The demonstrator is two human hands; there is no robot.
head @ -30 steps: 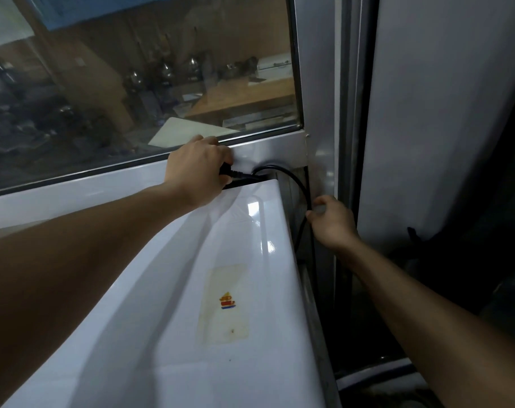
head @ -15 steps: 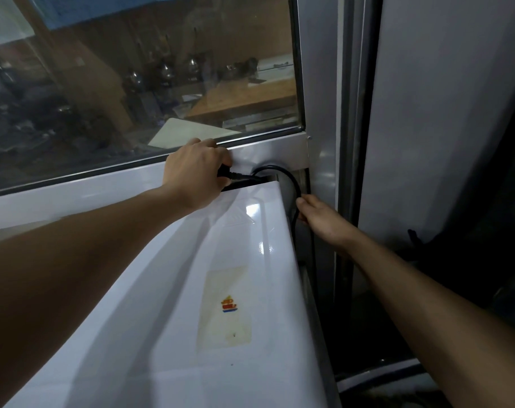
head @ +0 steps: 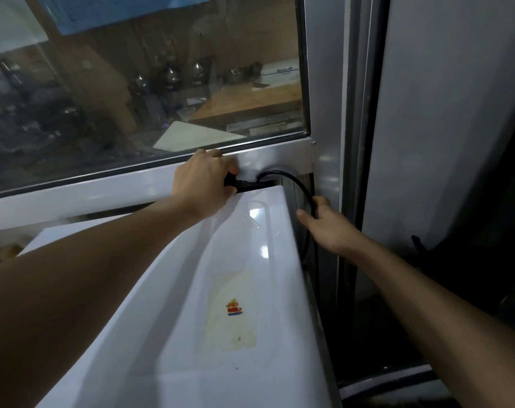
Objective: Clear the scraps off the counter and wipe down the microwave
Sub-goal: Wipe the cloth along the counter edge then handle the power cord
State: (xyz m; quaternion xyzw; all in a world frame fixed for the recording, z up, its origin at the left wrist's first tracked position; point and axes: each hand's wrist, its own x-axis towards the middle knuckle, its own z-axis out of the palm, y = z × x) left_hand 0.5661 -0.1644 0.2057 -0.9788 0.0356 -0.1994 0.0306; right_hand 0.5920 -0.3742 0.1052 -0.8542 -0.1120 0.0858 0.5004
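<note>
A person's left hand (head: 201,184) grips a black plug (head: 235,183) behind the white microwave (head: 215,304), which stands below a window (head: 150,83). The right hand (head: 328,226) curls around the black cord (head: 301,189) beside it, apparently holding it.

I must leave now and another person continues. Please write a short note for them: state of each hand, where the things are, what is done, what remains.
Left hand: grips the black plug at the back edge of the microwave, below the window.
Right hand: fingers curled round the black cord in the gap right of the microwave.
Done: nothing visible; no cloth is in view.
Left: free or move the cord, clear the scraps (counter mostly hidden), wipe the microwave; its top sticker looks stained.
</note>
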